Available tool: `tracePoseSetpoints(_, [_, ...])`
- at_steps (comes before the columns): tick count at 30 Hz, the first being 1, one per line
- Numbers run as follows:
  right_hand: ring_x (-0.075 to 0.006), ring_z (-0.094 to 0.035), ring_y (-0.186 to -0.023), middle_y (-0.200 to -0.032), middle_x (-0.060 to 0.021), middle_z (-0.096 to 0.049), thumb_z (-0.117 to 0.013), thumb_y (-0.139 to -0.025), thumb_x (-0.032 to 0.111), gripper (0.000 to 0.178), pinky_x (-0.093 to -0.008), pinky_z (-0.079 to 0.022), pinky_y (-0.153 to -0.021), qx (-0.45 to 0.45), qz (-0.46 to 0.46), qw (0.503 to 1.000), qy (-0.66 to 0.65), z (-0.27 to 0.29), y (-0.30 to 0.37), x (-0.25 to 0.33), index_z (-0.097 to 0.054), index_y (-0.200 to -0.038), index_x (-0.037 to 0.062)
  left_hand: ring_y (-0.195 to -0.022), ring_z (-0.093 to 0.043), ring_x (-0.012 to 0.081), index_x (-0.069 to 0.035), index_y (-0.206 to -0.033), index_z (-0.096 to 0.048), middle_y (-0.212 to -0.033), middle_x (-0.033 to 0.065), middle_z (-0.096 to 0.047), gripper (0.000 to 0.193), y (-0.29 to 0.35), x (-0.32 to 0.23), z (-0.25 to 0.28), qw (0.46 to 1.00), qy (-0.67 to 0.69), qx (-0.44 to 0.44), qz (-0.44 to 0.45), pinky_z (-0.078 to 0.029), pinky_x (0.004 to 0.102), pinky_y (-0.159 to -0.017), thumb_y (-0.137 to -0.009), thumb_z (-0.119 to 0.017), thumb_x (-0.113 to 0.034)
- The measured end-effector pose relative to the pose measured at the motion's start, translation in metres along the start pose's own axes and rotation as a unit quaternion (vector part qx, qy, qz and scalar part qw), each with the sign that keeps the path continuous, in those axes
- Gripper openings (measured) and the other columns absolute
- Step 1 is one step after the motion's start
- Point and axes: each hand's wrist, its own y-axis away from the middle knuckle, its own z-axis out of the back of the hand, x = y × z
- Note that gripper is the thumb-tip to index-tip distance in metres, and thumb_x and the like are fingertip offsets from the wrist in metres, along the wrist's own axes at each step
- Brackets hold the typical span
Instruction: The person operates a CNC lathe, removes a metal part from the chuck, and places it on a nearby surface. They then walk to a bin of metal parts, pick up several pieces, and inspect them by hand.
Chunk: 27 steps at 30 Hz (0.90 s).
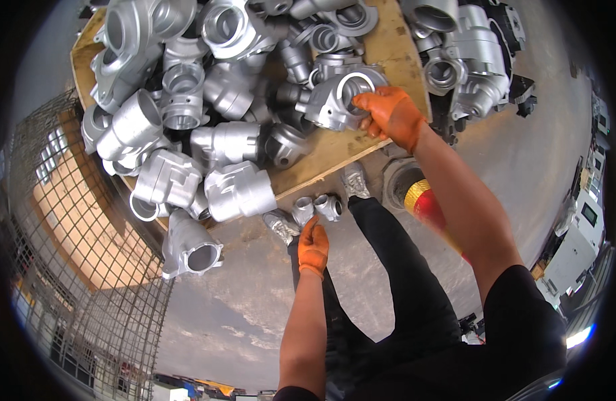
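My right hand (396, 119), in an orange glove, grips the rim of a silver metal casting (335, 100) with a round opening. That casting is at the right edge of a wooden crate (321, 159) heaped with similar parts. My left hand (313, 248), also orange-gloved, hangs lower, in front of the crate, its fingers loosely bent with nothing visible in them. Just beyond its fingertips in the view are two small castings, one (302, 210) near my left shoe and another (329, 207) between my shoes. Whether the left fingertips touch the nearer one is unclear.
More castings (478, 60) are piled right of the crate. A large casting (193, 247) juts out at its near left corner. Wire mesh (87, 267) encloses cardboard (80, 214) on the left. A red and yellow cylindrical object (425, 206) stands beneath my right forearm.
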Motion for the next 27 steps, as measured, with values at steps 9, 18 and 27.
tracePoseSetpoints(9, [-0.0126,-0.044,-0.054,-0.074,-0.0033,-0.052,-0.044,-0.103,0.039,0.026,-0.0268,-0.034,-0.044,0.114,-0.033,0.925,-0.361,0.078,0.067,-0.03,-0.052,-0.106,0.0143,-0.079,-0.05,0.0033,-0.004,-0.128,-0.06,-0.093,-0.0064,-0.058,0.028,0.018,0.022,0.013,0.999,0.02,0.028,0.001,-0.041,0.0185,-0.07,-0.101,-0.058,-0.01])
tracePoseSetpoints(18, [-0.0142,-0.042,-0.051,-0.071,-0.0045,-0.049,-0.03,-0.106,0.044,0.038,-0.0283,-0.035,-0.045,0.05,0.043,0.931,-0.359,0.126,0.119,-0.039,-0.05,-0.103,0.0127,-0.095,-0.054,0.0077,-0.004,-0.132,-0.059,-0.113,0.0005,-0.059,0.034,0.015,0.078,0.048,0.989,0.111,0.093,-0.003,-0.046,0.0204,-0.082,-0.099,-0.056,0.003])
tracePoseSetpoints(27, [-0.0181,-0.065,-0.063,-0.083,-0.0108,-0.069,-0.06,-0.095,0.033,0.034,-0.0276,-0.046,-0.052,-0.282,0.097,0.917,-0.265,0.187,0.187,-0.062,-0.064,-0.105,0.0,-0.115,-0.057,0.0158,-0.003,-0.128,-0.061,-0.128,0.0069,-0.059,0.028,0.015,0.086,0.076,0.993,0.08,0.056,0.07,-0.046,0.0265,-0.101,-0.1,-0.055,-0.003])
